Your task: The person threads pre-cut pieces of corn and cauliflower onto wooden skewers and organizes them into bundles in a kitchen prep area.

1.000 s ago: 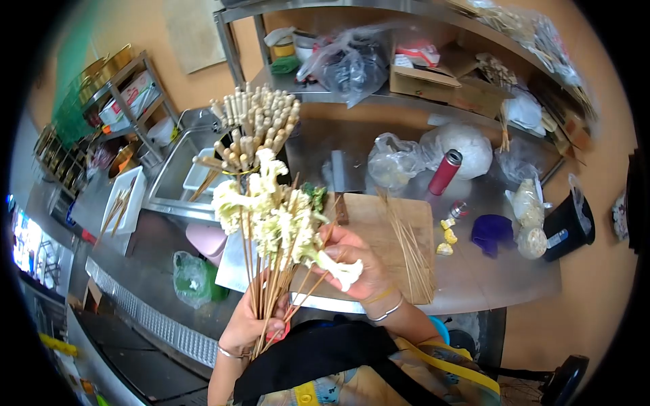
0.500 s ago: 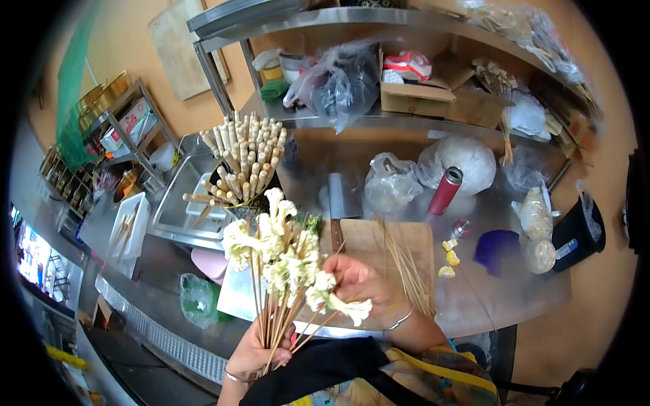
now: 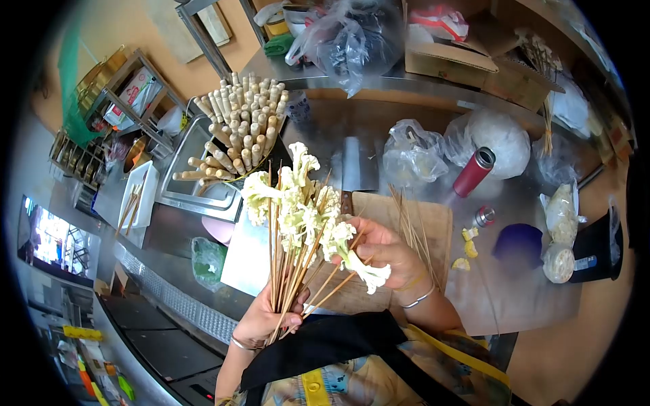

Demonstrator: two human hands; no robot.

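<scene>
My left hand (image 3: 274,317) is wrapped round the lower part of a bundle of thin wooden skewers (image 3: 290,281). Pale cauliflower pieces (image 3: 298,210) sit on the upper ends of these skewers. Just right of the bundle, my right hand (image 3: 386,257) pinches a cauliflower piece on a skewer, and a white stalk (image 3: 369,272) sticks out below its fingers. Beneath the hands lies a wooden cutting board (image 3: 433,223), with loose bare skewers (image 3: 414,230) on its right part. A cleaver (image 3: 351,166) rests behind the board.
Behind the bundle stands a container of thick wooden-handled sticks (image 3: 247,128), beside a sink (image 3: 179,179). Farther right are a plastic bag (image 3: 413,154), a red flask (image 3: 472,174), yellow pieces (image 3: 468,249), a purple item (image 3: 518,245) and a black bin (image 3: 599,250). Boxes (image 3: 450,64) fill the shelf.
The view has shifted. Both hands stay on the cauliflower skewers, with the right hand still at the outer piece at the bundle's right side.
</scene>
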